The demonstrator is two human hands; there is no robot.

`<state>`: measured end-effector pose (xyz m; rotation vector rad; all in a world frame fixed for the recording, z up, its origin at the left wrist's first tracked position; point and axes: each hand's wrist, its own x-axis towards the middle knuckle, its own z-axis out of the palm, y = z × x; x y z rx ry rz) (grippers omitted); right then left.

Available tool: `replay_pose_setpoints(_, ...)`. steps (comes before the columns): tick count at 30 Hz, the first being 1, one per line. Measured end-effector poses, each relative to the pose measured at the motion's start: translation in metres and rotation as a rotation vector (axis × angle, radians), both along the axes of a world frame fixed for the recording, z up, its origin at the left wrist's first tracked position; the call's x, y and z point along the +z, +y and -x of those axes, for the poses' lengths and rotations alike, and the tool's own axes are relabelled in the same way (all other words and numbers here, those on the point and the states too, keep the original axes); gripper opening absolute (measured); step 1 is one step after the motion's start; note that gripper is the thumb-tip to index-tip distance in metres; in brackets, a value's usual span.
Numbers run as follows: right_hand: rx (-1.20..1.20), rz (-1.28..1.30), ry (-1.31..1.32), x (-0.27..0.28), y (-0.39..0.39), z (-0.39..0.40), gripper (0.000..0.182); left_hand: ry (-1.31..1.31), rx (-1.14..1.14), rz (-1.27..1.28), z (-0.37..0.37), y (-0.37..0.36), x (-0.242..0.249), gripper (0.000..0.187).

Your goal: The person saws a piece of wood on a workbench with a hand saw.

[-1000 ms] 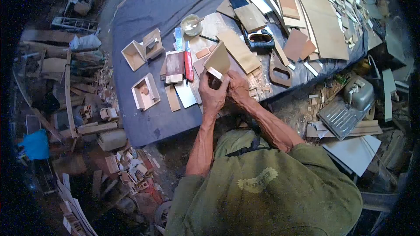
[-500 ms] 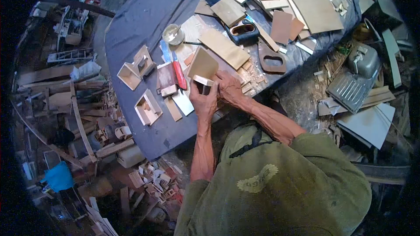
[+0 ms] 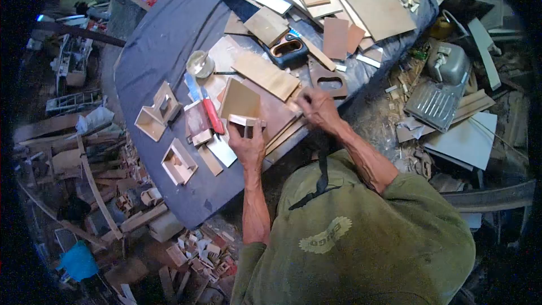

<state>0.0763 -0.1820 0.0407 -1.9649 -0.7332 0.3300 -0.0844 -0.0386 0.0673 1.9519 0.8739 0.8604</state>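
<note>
My left hand [image 3: 247, 146] grips a small wooden box piece [image 3: 240, 100] from below, its tall flat panel standing up and tilted. Away to the right, my right hand [image 3: 320, 112] has its fingers curled together over small wood bits at the table edge; anything in them is hidden. Left of the box piece lie a red-handled knife [image 3: 212, 114] and a reddish-brown wooden block [image 3: 196, 123]. A flat light board [image 3: 266, 74] lies beyond the box piece, with a brown panel [image 3: 275, 107] beside it.
Two partly built wooden boxes, one an open tray [image 3: 179, 165], sit on the dark-covered table [image 3: 209, 197]. A glue pot [image 3: 200, 64], a black-handled saw [image 3: 287, 51] and a wooden-handled saw [image 3: 328, 83] lie farther back. A metal sink [image 3: 446, 73] and wood scraps are on the floor.
My right hand has let go of the box piece and moved right to the small wood bits. My left hand still holds the box piece. The whole view has shifted slightly.
</note>
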Motion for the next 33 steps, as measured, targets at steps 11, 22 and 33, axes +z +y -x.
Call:
replay_pose_setpoints(11, -0.536, 0.25, -0.135, -0.036, -0.071, -0.127, 0.033, -0.017, 0.076, -0.076, -0.015, -0.002, 0.002, 0.049)
replay_pose_setpoints(22, -0.596, 0.463, -0.435, -0.021, -0.071, -0.206, 0.034, 0.035, 0.104, 0.018, -0.022, -0.009, -0.004, 0.049)
replay_pose_setpoints(33, -0.637, -0.29, 0.043, 0.022, -0.038, -0.183, 0.03, 0.016, 0.113, 0.021, -0.025, -0.009, 0.003, 0.047)
